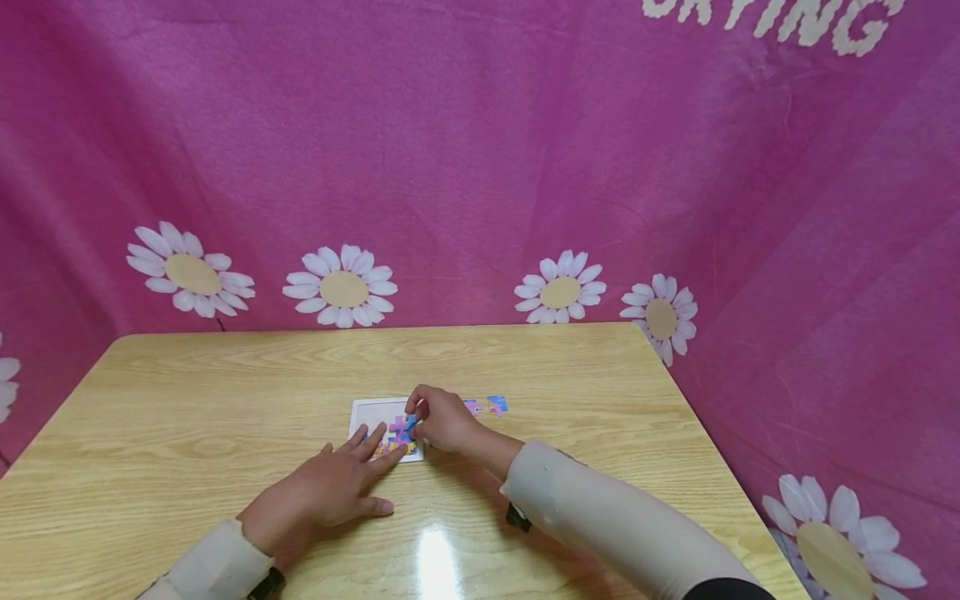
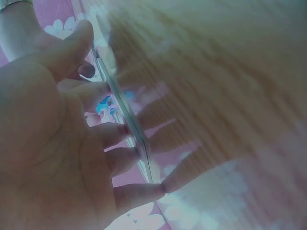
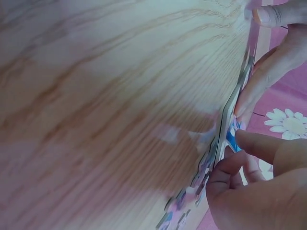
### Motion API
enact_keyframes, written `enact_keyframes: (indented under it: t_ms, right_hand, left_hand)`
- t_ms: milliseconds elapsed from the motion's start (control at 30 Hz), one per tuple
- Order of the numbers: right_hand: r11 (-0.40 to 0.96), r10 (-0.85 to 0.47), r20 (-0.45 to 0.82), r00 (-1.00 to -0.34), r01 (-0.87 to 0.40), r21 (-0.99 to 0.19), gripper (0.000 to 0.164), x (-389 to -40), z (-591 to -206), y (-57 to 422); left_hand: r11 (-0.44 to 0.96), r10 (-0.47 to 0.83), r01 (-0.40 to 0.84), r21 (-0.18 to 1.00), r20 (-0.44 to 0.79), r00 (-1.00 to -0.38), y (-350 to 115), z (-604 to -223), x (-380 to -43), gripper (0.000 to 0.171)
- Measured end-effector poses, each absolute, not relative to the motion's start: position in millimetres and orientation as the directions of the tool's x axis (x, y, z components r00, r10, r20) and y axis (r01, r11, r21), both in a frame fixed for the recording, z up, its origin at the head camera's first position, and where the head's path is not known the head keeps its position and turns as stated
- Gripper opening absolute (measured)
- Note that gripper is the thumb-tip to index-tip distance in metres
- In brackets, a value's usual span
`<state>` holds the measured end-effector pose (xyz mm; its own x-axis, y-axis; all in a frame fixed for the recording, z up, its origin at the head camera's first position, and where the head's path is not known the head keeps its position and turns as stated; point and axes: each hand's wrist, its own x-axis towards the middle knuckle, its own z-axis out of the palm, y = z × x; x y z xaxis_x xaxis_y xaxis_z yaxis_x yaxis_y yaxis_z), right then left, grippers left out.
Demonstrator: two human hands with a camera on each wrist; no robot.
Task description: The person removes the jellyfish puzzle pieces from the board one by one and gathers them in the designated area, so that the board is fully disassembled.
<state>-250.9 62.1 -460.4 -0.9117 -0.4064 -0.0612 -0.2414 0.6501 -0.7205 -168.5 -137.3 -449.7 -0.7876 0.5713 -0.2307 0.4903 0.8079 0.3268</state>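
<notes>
Just within right grip (image 1: 446, 422), blue puzzle piece (image 3: 232, 141), tray (image 1: 371, 412) beneath

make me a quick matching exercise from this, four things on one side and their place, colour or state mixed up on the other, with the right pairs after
Things
1. left hand
2. right hand
3. loose puzzle pieces
4. cloth

Descriptions
A. lying to the right of the white tray
B. pinkish purple, with white-petalled flowers
C. spread out, reaching over the tray's near side
D. curled, at the tray's right side

Right pairs: 1-C, 2-D, 3-A, 4-B
</notes>
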Motion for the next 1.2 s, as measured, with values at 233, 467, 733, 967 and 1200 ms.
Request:
enact_keyframes:
  t_ms: [233,467,733,967,1200]
  right_hand:
    - [0.640,-0.384,-0.110,-0.917,-0.179,-0.747,0.025,-250.5,-458.7,58.5]
    - [0.657,-0.389,-0.096,-0.916,-0.203,-0.726,0.018,-253.4,-460.5,57.7]
    - [0.672,-0.389,-0.094,-0.916,-0.213,-0.709,0.016,-252.5,-458.5,56.9]
    - [0.666,-0.392,-0.096,-0.915,-0.210,-0.715,0.016,-251.9,-459.5,57.1]
    - [0.654,-0.399,-0.093,-0.912,-0.212,-0.727,0.015,-251.8,-458.4,57.4]
  left_hand:
    - [0.806,0.575,0.498,0.319,-0.230,-0.785,-137.7,-450.0,-169.2,0.079]
    - [0.807,0.574,0.496,0.319,-0.228,-0.787,-137.1,-448.4,-168.6,0.080]
    - [0.811,0.568,0.490,0.321,-0.229,-0.790,-138.7,-449.8,-168.7,0.079]
    - [0.813,0.565,0.486,0.322,-0.232,-0.792,-138.8,-450.3,-168.8,0.079]
    - [0.816,0.560,0.474,0.332,-0.245,-0.792,-138.1,-449.1,-168.4,0.079]
